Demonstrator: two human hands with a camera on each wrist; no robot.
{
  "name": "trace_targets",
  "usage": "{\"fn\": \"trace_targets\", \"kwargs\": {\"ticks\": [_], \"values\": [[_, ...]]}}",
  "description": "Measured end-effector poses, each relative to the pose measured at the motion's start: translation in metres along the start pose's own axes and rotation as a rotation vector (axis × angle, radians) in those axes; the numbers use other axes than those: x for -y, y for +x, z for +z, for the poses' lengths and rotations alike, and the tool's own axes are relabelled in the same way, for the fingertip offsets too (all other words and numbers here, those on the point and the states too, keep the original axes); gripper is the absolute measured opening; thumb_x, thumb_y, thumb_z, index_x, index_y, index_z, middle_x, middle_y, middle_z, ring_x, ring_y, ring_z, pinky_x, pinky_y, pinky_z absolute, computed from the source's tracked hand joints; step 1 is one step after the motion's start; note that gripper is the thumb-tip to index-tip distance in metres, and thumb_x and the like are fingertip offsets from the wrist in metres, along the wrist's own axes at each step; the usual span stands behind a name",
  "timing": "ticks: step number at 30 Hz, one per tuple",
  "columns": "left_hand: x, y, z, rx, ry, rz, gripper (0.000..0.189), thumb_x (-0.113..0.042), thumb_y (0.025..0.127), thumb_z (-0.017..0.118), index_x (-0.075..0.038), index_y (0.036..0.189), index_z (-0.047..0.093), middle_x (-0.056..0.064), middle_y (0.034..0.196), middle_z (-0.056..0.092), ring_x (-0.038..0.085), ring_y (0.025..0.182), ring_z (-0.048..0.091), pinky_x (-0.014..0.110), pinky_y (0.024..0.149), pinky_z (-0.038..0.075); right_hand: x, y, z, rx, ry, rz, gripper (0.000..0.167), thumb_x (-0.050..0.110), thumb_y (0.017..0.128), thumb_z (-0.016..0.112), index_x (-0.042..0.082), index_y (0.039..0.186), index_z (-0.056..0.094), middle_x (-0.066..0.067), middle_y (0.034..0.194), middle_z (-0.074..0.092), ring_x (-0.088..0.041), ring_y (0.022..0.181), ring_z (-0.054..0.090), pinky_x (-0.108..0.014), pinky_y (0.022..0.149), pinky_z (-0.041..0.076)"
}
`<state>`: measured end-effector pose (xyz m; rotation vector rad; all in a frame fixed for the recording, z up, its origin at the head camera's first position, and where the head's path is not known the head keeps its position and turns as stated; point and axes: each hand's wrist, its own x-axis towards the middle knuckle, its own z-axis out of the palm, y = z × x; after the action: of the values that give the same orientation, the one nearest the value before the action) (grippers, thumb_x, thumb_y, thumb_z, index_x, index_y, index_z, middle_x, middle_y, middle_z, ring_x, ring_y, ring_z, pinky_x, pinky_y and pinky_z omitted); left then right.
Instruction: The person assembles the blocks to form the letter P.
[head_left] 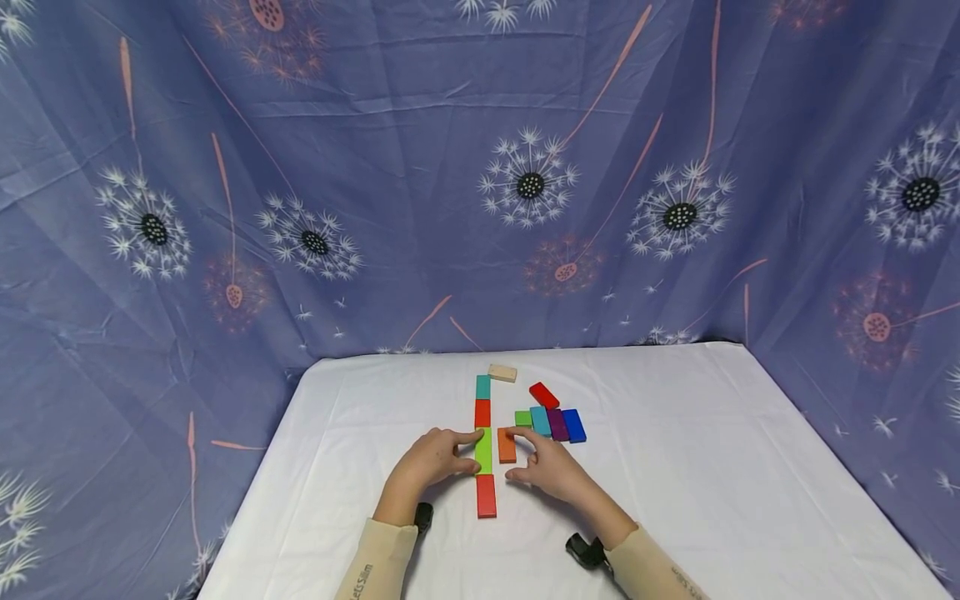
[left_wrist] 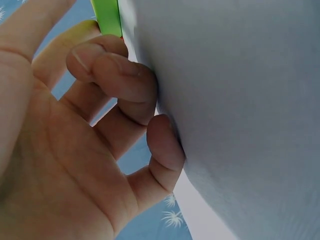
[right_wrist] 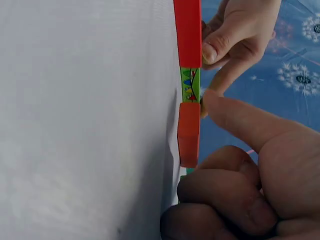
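A column of flat blocks runs away from me on the white table. In the head view, my left hand [head_left: 433, 458] holds the long light-green block [head_left: 484, 454] in it, index finger by the far end and thumb by the near end. Its other fingers curl against the cloth in the left wrist view. The orange block [head_left: 507, 447] lies just right of the green one. My right hand [head_left: 551, 468] has its index fingertip at the orange block's far end, while its thumb stands apart from the near end. Red block [head_left: 486, 497] adjoins the green block's near end.
Beyond the green block, a red block [head_left: 482, 413] and a teal block [head_left: 483, 387] continue the column. A wooden block [head_left: 502, 372] lies behind. To the right are green [head_left: 522, 418], light-blue [head_left: 540, 421], purple [head_left: 558, 425], blue [head_left: 574, 425] and red [head_left: 543, 395] blocks.
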<state>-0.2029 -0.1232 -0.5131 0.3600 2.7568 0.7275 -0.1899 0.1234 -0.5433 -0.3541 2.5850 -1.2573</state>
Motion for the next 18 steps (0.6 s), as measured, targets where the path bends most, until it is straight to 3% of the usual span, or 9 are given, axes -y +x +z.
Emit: {"fn": "trace_targets", "kwargs": {"ticks": [9,18], "values": [[0.001,0.001,0.002,0.009,-0.013,-0.021,0.064,-0.038,0.085,0.089,-0.032,0.145,0.067,0.002,0.087,0.062,0.017,0.079,0.051,0.033,0.069,0.044,-0.005,0.012,-0.002,-0.036,-0.023,0.061,0.068,0.027,0.088,0.085,0.022,0.15,0.058,0.003,0.061,0.041,-0.014,0.055,0.04,-0.025,0.054,0.031],[-0.001,0.0,-0.001,0.012,-0.019,-0.034,0.063,-0.038,0.085,0.089,-0.033,0.144,0.067,0.005,0.097,0.07,0.018,0.083,0.051,0.034,0.073,0.044,-0.002,0.016,-0.003,-0.044,-0.061,0.088,0.065,0.025,0.088,0.085,0.02,0.148,0.06,0.0,0.068,0.047,-0.017,0.063,0.045,-0.028,0.058,0.036]]}}
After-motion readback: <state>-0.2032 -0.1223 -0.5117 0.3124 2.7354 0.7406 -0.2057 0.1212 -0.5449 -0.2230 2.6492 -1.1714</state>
